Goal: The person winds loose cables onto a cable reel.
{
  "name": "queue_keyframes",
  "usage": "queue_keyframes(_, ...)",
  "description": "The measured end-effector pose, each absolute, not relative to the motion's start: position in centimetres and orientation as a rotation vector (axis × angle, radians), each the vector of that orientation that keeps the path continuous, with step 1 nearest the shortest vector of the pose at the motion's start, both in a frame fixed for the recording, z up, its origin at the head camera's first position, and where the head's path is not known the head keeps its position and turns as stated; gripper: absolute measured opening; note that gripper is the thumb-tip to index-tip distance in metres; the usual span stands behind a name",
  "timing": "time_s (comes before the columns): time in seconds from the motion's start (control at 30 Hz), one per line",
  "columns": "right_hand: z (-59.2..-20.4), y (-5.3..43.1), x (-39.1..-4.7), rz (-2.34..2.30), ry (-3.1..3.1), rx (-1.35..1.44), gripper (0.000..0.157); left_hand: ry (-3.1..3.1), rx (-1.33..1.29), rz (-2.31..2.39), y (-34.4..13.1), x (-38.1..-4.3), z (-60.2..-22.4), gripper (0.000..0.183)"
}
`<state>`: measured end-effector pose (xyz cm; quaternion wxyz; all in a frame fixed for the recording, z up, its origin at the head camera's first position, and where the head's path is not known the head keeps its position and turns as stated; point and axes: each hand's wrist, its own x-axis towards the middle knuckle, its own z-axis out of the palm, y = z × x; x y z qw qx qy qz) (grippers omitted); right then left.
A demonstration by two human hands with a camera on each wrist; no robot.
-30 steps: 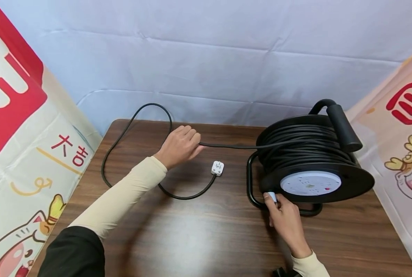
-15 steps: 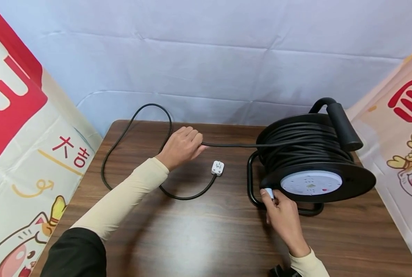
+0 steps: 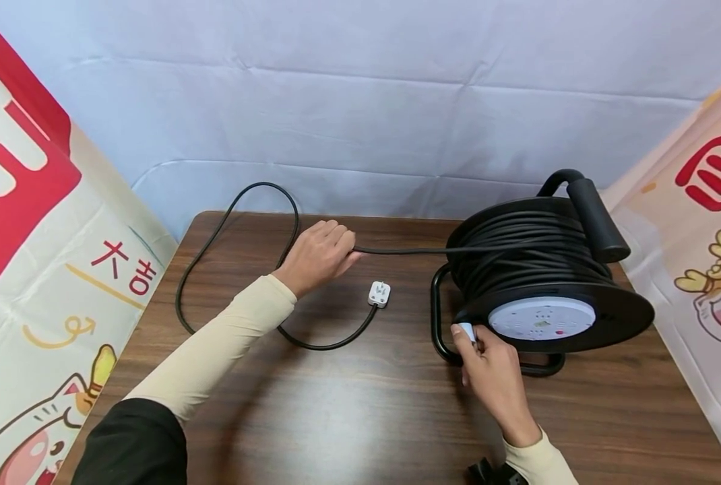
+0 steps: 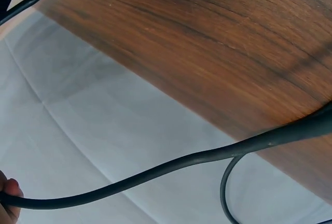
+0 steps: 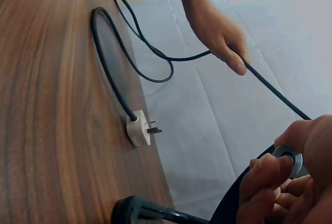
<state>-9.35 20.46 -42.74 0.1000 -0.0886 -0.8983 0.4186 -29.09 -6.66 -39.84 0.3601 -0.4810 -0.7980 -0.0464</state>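
A black cable reel [image 3: 633, 310] with a white socket panel [image 3: 541, 318] stands at the right of the table. In the head view my right hand [image 3: 495, 374] pinches the reel's whitish crank knob [image 3: 467, 331]; the knob's grey round end [image 5: 298, 163] shows between thumb and fingers in the right wrist view. My left hand [image 3: 318, 257] is curled round the black cable [image 3: 403, 251] left of the reel. From that hand the cable runs taut to the winding. Its loose end loops leftward to a white three-pin plug [image 3: 379, 294] lying on the table.
The reel's tubular stand [image 3: 436, 316] rests on the wooden table [image 3: 336, 417], and its carrying handle [image 3: 598, 222] juts out at the upper right. A pale cloth backdrop [image 3: 348, 135] hangs behind the table. Printed banners [image 3: 93, 283] flank both sides.
My right hand and the crank knob have shifted slightly left and upward, in a small turn. My left hand stays in nearly the same place on the cable.
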Motion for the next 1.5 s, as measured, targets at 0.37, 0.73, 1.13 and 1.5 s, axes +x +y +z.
queue_keyframes(0.37, -41.3, 20.1, -9.4, 1.245, -2.654, -0.277, 0.04, -2.058, -1.242, -0.158, -6.1, -28.9, -39.9, 0.03)
queue_keyframes(0.73, -39.6, 20.0, -9.4, 1.311, -2.644, -0.318, 0.041, -2.106, -1.19, -0.146, -6.6, -29.0, -39.8, 0.033)
queue_keyframes(1.13, -37.5, 20.7, -9.4, 1.345, -2.603, -0.368, 0.038, -2.065, -1.188, -0.099, -6.6, -29.0, -39.9, 0.034)
queue_keyframes(1.5, -36.5, 21.0, -9.3, 1.308, -2.61, -0.39, 0.043, -2.062, -1.123, -0.075, -7.5, -29.2, -40.6, 0.039)
